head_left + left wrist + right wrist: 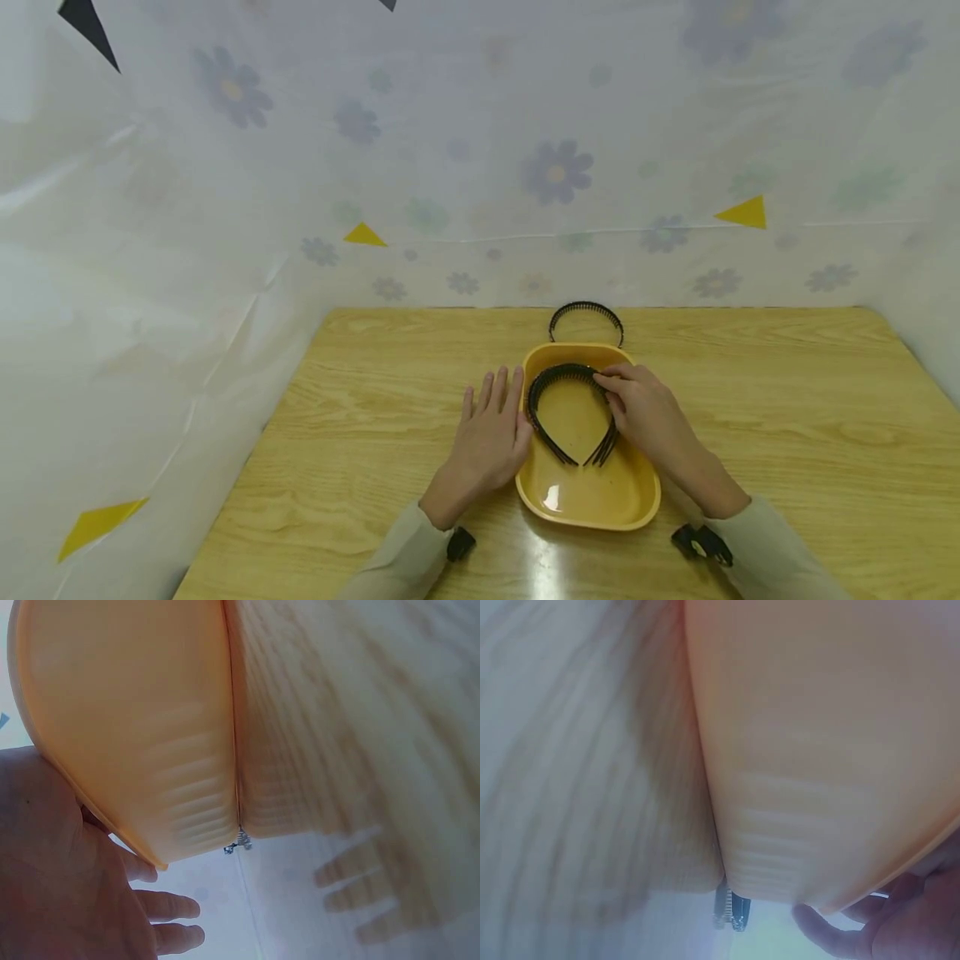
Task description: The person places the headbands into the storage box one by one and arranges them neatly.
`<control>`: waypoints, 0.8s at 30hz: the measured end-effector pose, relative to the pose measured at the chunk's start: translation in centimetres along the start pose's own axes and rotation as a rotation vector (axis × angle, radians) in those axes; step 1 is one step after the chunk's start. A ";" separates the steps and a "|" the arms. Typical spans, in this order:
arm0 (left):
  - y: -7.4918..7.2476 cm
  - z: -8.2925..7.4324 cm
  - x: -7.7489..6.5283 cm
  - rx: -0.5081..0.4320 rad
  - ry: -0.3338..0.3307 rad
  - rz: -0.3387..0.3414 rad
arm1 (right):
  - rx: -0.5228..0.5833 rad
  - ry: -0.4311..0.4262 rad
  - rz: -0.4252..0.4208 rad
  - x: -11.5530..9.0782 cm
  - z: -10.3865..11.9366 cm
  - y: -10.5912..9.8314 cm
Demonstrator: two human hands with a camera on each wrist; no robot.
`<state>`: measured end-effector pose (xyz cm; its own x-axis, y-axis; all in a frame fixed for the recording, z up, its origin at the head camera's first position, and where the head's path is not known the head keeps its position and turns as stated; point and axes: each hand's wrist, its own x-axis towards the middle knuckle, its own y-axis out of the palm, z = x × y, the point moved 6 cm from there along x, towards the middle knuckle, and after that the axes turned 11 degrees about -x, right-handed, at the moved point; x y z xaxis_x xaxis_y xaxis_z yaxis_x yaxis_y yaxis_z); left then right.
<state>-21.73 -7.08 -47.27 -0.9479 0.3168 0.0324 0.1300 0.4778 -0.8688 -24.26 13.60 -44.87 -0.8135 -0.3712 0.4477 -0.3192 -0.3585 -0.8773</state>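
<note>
Several black toothed headbands lie bunched together inside a yellow plastic basin, their ends pointing toward the person. My right hand reaches over the basin's right rim and pinches the headbands at their upper right side. Fingers straight, my left hand rests along the basin's left rim. In the left wrist view, the left palm lies against the rim of the basin. Fingers of the right hand curl over the rim in the right wrist view, where the headbands inside are hidden by the basin wall.
Another black toothed headband stands on the wooden table just behind the basin. A white flowered sheet hangs behind the table and along its left side. Yellow triangles are stuck on the sheet.
</note>
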 end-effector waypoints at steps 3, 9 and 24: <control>-0.1 -0.1 -0.1 0.000 -0.001 0.003 | 0.014 0.016 0.014 0.1 -0.1 0.0; -0.2 -0.2 -0.1 0.000 0.004 0.005 | 0.082 0.067 0.032 0.1 -0.4 -0.3; -0.1 0.1 0.1 -0.008 0.001 -0.006 | 0.053 0.024 0.014 0.5 0.0 0.3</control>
<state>-21.85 -7.23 -47.23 -0.9484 0.3148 0.0384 0.1264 0.4862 -0.8646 -24.73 13.34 -44.88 -0.8293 -0.3560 0.4309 -0.2824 -0.3984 -0.8727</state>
